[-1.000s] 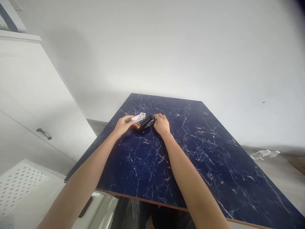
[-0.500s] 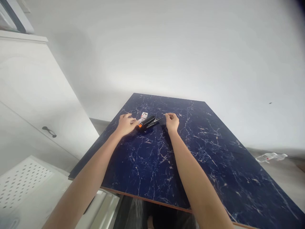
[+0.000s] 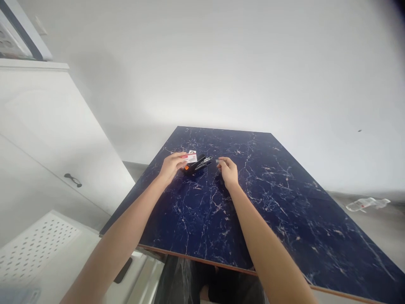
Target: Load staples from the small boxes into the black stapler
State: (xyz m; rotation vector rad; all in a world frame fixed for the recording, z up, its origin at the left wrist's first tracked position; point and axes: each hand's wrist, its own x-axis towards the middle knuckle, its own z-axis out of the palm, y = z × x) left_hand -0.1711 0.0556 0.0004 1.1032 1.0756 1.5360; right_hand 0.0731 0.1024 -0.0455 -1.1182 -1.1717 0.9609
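My left hand (image 3: 171,166) is closed on a small red-and-white box (image 3: 191,158), pinched at its left side between thumb and fingers. Just below the box lies a black stapler (image 3: 194,168) with an orange patch, opened so that its metal parts point right. Between thumb and forefinger of my right hand (image 3: 229,171) is a small silvery strip that looks like staples (image 3: 217,161). That hand is just right of the stapler's tip, apart from it.
The dark blue marbled table (image 3: 202,211) stands against a pale wall. A white cabinet (image 3: 63,126) is on the left, and below it a white perforated panel (image 3: 41,240). Beyond the table's right edge a clear plastic bottle (image 3: 363,204) lies on the floor.
My left hand has taken hold of the red-and-white box and lifted it, turning its red face into view. My right hand has tilted slightly, still holding the silvery strip.
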